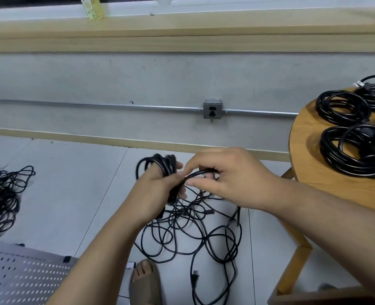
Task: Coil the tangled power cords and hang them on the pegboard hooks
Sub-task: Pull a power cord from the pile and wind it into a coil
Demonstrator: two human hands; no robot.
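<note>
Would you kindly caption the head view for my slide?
Left hand holds a part-wound coil, right hand pinches its cord above the floor tangle; finished coils lie on the table.

Even indoor light, soft shadows, wide-angle bending at edges, slight blur

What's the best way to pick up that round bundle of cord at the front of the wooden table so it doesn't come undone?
Probably from above, at its left arc. The coiled cord lies flat on the table, and there its loops run bunched together, so one grip can take them all at once.
</note>
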